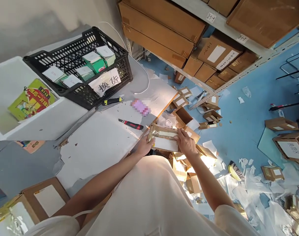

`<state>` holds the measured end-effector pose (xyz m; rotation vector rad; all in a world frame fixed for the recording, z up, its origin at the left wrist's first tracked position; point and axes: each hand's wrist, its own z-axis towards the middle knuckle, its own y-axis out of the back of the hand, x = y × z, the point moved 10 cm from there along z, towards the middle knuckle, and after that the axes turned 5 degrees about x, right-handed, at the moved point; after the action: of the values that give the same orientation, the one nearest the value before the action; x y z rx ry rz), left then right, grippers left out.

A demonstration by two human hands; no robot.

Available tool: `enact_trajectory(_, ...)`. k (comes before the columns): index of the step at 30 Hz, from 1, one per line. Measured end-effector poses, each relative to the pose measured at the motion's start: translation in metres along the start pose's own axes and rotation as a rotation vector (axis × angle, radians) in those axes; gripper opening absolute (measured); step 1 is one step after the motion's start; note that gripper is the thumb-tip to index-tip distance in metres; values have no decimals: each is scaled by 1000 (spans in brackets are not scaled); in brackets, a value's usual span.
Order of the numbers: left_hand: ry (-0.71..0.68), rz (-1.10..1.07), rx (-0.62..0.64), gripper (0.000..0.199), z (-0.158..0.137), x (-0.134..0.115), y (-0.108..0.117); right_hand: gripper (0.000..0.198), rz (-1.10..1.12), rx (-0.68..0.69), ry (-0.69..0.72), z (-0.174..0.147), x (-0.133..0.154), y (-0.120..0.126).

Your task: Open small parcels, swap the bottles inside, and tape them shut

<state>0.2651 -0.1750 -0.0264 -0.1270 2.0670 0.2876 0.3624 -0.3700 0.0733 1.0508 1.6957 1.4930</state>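
A small cardboard box (163, 133) with a white label and shiny clear tape is held in front of my body, just off the table's right edge. My left hand (145, 146) grips its left end, the thumb on top. Around the right end closes my right hand (187, 143). On the table close by lie a red and black utility knife (131, 124), its blade pointing left, and a yellow and black utility knife (113, 101). A blurred pink item (140, 106) rests beyond the red knife.
A black crate (128, 70) with green and white boxes stands at the table's back, beside a white bin (7, 70) with a colourful booklet. A shelf (250, 44) of cartons rises ahead right. Opened boxes, paper and a brush (236, 170) litter the blue floor (234, 123).
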Motion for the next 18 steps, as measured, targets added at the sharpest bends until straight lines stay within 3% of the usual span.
enact_trajectory(4, -50, 157, -45, 28, 4, -3, 14, 59, -43, -58, 157, -10, 13, 6)
enact_trajectory(9, -47, 152, -110, 25, 3, -2, 22, 84, -36, -8, 341, -22, 33, 7)
enact_trajectory(14, -194, 243, -69, 34, -8, -31, 8, 64, 18, -65, 396, -25, 72, 6)
enact_trajectory(18, -185, 214, -6, 34, -15, -31, -5, 53, 66, -16, 320, -13, 68, -8)
